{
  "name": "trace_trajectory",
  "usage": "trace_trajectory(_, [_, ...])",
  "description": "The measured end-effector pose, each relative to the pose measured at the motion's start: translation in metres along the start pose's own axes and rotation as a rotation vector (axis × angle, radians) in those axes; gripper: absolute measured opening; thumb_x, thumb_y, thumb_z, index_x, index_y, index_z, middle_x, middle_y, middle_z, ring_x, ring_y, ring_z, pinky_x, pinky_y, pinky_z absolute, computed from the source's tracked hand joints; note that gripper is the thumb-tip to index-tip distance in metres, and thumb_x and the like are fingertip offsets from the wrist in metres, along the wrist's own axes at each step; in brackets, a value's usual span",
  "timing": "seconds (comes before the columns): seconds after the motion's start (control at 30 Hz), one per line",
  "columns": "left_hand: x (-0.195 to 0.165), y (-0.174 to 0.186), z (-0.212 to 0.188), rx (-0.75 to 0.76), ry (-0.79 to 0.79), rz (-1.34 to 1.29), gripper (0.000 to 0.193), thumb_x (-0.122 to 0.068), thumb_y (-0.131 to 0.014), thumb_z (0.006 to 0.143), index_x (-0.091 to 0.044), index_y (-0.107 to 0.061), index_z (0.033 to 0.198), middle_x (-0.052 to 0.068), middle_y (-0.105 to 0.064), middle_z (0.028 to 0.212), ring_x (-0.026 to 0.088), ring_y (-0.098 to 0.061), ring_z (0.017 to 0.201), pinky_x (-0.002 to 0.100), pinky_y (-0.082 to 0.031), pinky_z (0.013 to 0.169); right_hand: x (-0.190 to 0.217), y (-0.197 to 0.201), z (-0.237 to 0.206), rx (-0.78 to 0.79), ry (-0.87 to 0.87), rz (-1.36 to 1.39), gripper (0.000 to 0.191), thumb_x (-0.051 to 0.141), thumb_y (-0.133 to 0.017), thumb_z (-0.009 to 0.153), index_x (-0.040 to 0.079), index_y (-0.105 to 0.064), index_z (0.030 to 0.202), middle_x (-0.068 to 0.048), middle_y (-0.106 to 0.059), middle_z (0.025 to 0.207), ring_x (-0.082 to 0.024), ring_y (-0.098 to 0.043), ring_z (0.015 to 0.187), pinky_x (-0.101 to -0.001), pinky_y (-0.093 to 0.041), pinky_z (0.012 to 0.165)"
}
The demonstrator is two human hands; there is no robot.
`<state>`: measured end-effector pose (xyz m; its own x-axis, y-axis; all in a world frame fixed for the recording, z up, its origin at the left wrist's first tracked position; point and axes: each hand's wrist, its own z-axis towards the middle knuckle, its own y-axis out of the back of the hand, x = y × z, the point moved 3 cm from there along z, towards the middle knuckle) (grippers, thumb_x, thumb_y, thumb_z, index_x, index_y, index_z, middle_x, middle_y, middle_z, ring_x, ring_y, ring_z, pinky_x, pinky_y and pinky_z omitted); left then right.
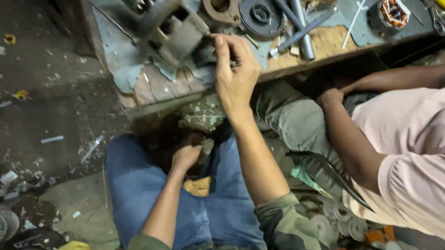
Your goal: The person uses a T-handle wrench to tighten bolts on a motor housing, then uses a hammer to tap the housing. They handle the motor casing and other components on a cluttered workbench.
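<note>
motor housing (180, 32) at table (110, 45) near edge, rotor shaft beside it | right hand (235, 73) pinching a small part against the housing | left hand (186, 157) low by lap, grip unclear | likely heavy, rigid cast metal; grasp by the body

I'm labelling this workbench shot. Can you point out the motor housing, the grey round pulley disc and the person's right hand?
Motor housing (180, 32), head view, on its grey side face.
Pulley disc (260, 13), head view, on its hub.
Right hand (236, 76), head view, on the back of the hand.
</note>
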<state>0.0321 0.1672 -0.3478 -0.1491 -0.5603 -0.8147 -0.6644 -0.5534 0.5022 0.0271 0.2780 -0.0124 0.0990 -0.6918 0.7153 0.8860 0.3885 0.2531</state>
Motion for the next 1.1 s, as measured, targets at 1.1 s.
trace_trajectory(1.1, [0.024, -0.033, 0.027, 0.307, 0.232, 0.062, 0.077, -0.071, -0.041, 0.092, -0.008, -0.072, 0.123, 0.031, -0.066, 0.125, 0.042, -0.058, 0.128, 0.046, -0.042, 0.109, -0.024, -0.016, -0.01, -0.138, 0.011, 0.082, 0.019, 0.011, -0.078, 0.095, 0.006, -0.075, 0.113, -0.007, -0.074, 0.108, -0.018, -0.071, 0.103, -0.028, -0.056, 0.096])
